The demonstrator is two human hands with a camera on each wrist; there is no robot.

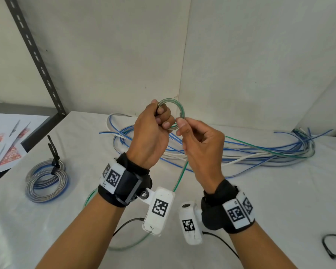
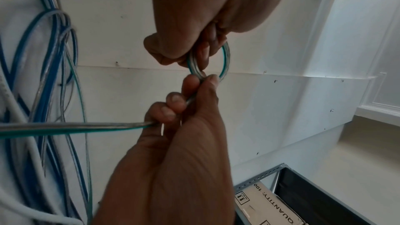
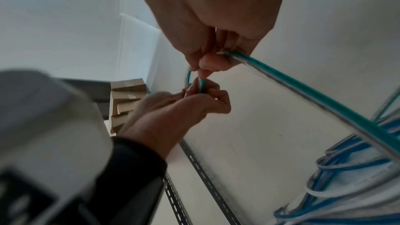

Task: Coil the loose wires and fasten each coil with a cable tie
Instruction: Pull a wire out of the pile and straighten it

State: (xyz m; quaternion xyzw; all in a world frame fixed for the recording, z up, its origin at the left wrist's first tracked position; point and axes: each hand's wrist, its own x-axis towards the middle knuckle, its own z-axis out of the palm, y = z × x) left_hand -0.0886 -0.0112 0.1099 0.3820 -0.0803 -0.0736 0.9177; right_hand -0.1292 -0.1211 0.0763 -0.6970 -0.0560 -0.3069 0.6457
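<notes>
A green-striped wire (image 1: pixel 177 111), looped into a small ring, is held above the worktop (image 1: pixel 241 200). The ring is gripped in the curled left hand (image 1: pixel 150 133), and the wire is pinched beside it by the right hand (image 1: pixel 200 144). The white-covered worktop is backed by pale walls. Loose wires (image 1: pixel 250 152) are piled behind; a tied coil (image 1: pixel 46 181) lies left.
</notes>
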